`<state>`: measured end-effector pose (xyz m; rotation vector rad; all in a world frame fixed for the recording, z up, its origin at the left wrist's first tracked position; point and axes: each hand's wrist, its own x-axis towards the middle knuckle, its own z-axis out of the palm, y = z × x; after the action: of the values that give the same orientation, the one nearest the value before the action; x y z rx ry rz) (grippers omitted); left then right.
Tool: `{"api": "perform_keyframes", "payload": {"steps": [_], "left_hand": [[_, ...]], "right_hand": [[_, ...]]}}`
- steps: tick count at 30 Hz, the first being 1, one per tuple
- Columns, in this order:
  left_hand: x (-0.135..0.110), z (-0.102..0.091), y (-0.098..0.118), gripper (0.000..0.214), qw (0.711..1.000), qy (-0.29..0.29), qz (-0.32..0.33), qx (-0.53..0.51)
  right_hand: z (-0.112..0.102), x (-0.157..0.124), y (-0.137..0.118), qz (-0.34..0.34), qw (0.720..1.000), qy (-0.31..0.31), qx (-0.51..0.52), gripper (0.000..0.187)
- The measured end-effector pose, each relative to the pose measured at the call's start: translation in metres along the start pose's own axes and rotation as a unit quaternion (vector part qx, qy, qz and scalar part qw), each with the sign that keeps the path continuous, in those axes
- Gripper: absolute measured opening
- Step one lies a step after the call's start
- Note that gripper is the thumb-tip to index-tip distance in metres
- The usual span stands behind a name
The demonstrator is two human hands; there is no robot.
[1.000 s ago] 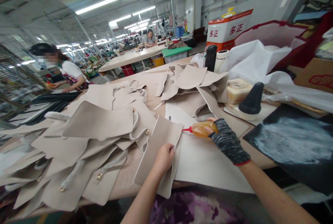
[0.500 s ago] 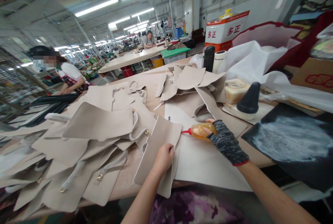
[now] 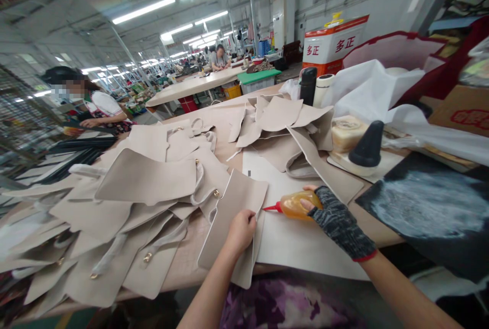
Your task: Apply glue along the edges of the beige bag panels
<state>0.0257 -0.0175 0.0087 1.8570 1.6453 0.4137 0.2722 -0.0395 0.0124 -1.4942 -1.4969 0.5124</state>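
Note:
My left hand (image 3: 241,231) is closed on the edge of a beige leather panel (image 3: 233,207), which lies folded or doubled at the table's front. In my right hand (image 3: 328,212), which wears a dark grey fingerless glove, is a glue bottle (image 3: 297,204) of clear amber liquid. Its thin red nozzle points left and meets the panel's right edge, just beyond my left fingers. Beneath the bottle lies a pale flat sheet (image 3: 298,247). My left fingertips are partly hidden behind the thumb and panel.
Many beige panels with straps and gold fittings (image 3: 148,176) are heaped at left, and another pile (image 3: 278,120) stands behind. At right are a black cone-shaped object (image 3: 367,145), a black sheet smeared white (image 3: 428,196), two flasks (image 3: 307,87) and a tin (image 3: 332,44). A co-worker (image 3: 95,100) stands at far left.
My right hand and the glue bottle have moved down and slightly left along the panel's right edge. My left hand stays in place. The co-worker at left has raised their hands.

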Motion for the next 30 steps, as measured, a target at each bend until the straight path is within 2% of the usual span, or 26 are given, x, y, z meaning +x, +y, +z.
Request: {"api": "perform_keyframes", "payload": {"steps": [12,20,27,30], "left_hand": [[0.001,0.001,-0.001,0.026,1.000,0.001,-0.001,0.007],[0.001,0.001,0.000,0.025,1.000,0.000,0.002,0.010],[0.000,0.002,-0.001,0.023,1.000,0.009,0.002,0.017],[0.001,0.003,-0.003,0.022,1.000,0.009,0.003,0.016]], "right_hand": [[0.000,-0.031,-0.006,0.015,1.000,-0.026,0.001,0.041],[-0.005,-0.052,-0.014,0.054,0.997,-0.056,-0.008,0.040],[-0.003,-0.066,-0.023,0.041,0.997,-0.069,0.000,0.038],[-0.003,-0.071,-0.025,0.063,0.995,-0.081,0.015,0.037]]}}
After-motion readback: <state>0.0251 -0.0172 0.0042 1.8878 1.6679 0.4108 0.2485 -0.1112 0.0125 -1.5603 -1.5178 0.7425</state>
